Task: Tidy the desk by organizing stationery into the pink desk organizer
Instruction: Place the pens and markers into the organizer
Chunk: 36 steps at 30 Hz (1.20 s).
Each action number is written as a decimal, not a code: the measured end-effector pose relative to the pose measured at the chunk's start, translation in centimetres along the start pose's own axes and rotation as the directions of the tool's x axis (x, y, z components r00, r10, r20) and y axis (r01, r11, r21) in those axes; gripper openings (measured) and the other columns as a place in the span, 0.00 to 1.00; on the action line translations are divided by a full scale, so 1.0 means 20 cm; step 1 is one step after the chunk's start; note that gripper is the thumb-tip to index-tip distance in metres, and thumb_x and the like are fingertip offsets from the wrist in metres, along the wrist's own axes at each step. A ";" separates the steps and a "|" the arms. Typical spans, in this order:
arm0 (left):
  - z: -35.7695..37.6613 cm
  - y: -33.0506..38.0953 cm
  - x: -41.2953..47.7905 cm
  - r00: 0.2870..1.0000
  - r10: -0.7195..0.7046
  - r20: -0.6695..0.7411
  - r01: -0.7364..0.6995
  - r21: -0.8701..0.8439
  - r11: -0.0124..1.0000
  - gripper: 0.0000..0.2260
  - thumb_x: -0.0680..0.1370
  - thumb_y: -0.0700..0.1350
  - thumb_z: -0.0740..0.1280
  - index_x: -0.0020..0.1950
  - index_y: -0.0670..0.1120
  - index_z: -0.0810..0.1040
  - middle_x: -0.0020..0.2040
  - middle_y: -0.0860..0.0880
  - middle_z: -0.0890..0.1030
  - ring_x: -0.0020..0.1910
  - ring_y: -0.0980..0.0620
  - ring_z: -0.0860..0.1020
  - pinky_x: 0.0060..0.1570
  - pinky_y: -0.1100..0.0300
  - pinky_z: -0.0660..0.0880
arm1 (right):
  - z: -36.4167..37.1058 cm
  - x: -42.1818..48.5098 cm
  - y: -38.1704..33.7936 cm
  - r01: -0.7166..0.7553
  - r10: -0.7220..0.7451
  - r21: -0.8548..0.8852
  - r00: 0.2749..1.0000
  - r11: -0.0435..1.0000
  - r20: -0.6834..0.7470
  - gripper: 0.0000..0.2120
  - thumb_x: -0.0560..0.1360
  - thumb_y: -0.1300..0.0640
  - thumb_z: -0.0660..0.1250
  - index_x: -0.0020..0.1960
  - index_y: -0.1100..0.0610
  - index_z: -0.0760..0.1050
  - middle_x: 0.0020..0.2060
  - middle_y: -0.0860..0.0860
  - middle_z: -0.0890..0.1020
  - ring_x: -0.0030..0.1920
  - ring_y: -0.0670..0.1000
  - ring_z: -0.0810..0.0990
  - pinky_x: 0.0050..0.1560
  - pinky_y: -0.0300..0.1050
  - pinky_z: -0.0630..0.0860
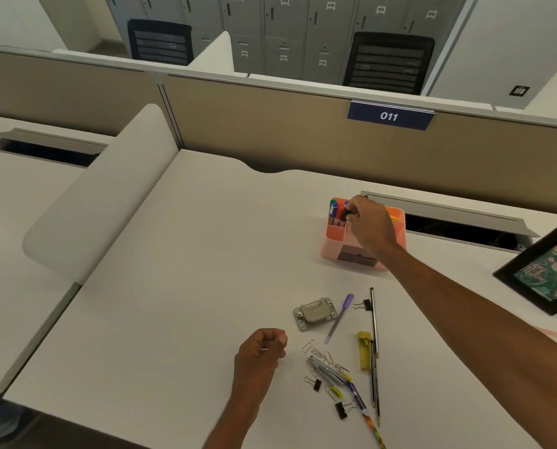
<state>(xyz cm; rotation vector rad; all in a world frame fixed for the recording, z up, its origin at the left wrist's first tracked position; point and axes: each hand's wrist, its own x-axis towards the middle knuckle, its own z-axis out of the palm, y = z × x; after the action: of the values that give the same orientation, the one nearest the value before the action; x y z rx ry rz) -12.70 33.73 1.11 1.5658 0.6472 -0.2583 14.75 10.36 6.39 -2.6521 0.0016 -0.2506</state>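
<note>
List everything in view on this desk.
desk: one, white, under everything
pink desk organizer: one, pink, desk's far right
markers: several, green, blue, red, upright in organizer
black-capped marker: one, in right hand at organizer
grey punch-like tool: one, mid-desk
purple pen: one, beside it
pencils: at least two, dark, right of pile
yellow item: one, beside pencils
paper clips: several, silver, in pile
silver tool: one, among paper clips
binder clips: three, black, scattered
patterned pen: one, multicoloured, nearest edge
picture frame: one, black, right edge
011 sign: one, blue, on partition
left hand: fist, pinching what looks like a paper clip
right hand: gripping black-capped marker
</note>
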 end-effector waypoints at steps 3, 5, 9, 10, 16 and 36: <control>0.00 -0.02 0.00 1.000 -0.004 0.002 0.004 0.008 1.000 0.02 0.79 0.48 0.73 0.49 0.53 0.87 0.45 0.55 0.88 0.47 0.51 0.87 0.52 0.51 0.82 | -0.01 -0.01 0.00 0.006 -0.006 -0.023 1.000 1.000 0.006 0.09 0.82 0.61 0.68 0.61 0.56 0.80 0.55 0.55 0.85 0.47 0.49 0.78 0.45 0.43 0.78; 0.00 -0.03 0.00 1.000 -0.005 0.010 0.005 0.017 1.000 0.02 0.79 0.49 0.73 0.50 0.53 0.87 0.46 0.55 0.87 0.47 0.52 0.87 0.54 0.49 0.82 | -0.03 -0.01 0.01 0.014 -0.013 -0.020 1.000 1.000 0.012 0.11 0.81 0.61 0.69 0.62 0.55 0.80 0.56 0.55 0.85 0.50 0.51 0.81 0.46 0.45 0.80; 0.01 -0.04 0.00 1.000 -0.001 0.018 0.001 0.035 0.999 0.02 0.79 0.48 0.74 0.50 0.53 0.86 0.46 0.56 0.87 0.46 0.53 0.87 0.56 0.48 0.81 | -0.05 -0.07 0.02 0.007 -0.007 0.028 1.000 1.000 -0.005 0.14 0.79 0.62 0.70 0.65 0.54 0.80 0.59 0.53 0.84 0.55 0.53 0.82 0.51 0.49 0.83; 0.02 -0.04 -0.01 1.000 0.000 0.021 -0.001 0.039 0.999 0.02 0.79 0.48 0.74 0.50 0.53 0.86 0.46 0.56 0.87 0.46 0.53 0.87 0.56 0.48 0.81 | -0.05 -0.09 0.02 0.008 -0.007 0.055 1.000 0.998 -0.017 0.15 0.79 0.61 0.71 0.65 0.54 0.80 0.60 0.52 0.84 0.55 0.53 0.82 0.53 0.50 0.83; 0.06 -0.07 -0.02 0.999 0.010 0.052 -0.014 0.082 0.996 0.02 0.79 0.49 0.74 0.50 0.55 0.86 0.46 0.56 0.87 0.46 0.52 0.86 0.57 0.46 0.82 | -0.07 -0.31 0.06 0.002 0.004 0.165 0.999 0.986 -0.034 0.12 0.79 0.61 0.72 0.62 0.56 0.81 0.59 0.51 0.84 0.55 0.51 0.82 0.55 0.48 0.83; 0.24 -0.07 -0.12 0.985 0.067 0.158 -0.092 0.152 0.984 0.02 0.79 0.50 0.74 0.51 0.55 0.86 0.47 0.57 0.87 0.47 0.57 0.84 0.53 0.50 0.84 | 0.04 -1.04 0.50 -0.138 0.134 -0.017 0.922 0.990 0.364 0.05 0.79 0.56 0.68 0.51 0.51 0.83 0.46 0.48 0.77 0.48 0.51 0.79 0.48 0.46 0.76</control>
<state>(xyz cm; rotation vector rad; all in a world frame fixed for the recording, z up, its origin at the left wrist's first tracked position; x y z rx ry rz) -14.33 28.49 0.57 1.7017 0.4521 -0.3729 -5.08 2.80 -2.53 -2.6343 0.0637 0.2896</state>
